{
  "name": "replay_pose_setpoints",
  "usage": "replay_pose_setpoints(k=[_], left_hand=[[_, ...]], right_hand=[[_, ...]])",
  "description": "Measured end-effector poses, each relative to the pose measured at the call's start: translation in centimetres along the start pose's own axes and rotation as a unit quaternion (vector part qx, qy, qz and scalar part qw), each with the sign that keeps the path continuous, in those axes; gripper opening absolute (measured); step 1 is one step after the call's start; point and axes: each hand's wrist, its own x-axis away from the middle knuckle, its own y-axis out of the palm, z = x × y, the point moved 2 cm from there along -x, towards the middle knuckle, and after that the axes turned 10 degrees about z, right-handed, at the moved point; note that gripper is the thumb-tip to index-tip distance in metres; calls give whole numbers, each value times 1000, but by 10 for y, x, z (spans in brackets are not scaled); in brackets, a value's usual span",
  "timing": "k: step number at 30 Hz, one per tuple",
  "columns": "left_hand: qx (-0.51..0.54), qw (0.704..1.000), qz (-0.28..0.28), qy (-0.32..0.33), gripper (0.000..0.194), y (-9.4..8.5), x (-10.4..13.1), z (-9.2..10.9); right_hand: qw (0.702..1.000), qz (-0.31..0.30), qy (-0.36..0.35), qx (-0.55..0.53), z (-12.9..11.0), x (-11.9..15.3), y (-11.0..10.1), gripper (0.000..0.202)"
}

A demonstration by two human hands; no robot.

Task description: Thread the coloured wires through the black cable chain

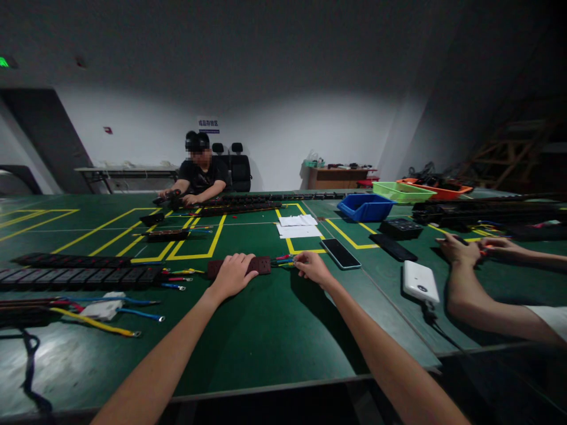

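A dark red socket strip [264, 265] lies on the green table in front of me. My left hand [234, 274] rests over its middle, fingers across the top and thumb along the near side. Short coloured wires [280, 260], blue, red and yellow-green, come out of the strip's right end. At their tips my right hand [313, 269] is closed in a pinch on a wire end; the fingertips partly hide the terminal. Just right of that hand lies a phone [341, 254].
Longer black socket strips [88, 277] with lugged wires lie at left. White papers [300, 225], a blue bin [365, 208], a white power bank [420, 281] and a black box [401, 228] are ahead and right. A co-worker's hands [463, 251] work at right; another person [201, 171] sits opposite.
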Motion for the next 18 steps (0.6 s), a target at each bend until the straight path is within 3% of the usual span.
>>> replay_pose_setpoints(k=[9,18], left_hand=[[3,1000,-2,2,51,-2,0,1],[9,1000,0,-2,51,-1,0,1]], right_hand=[[989,34,-107,94,6,-3,-3,13],[992,23,-33,118,5,-3,-4,18]])
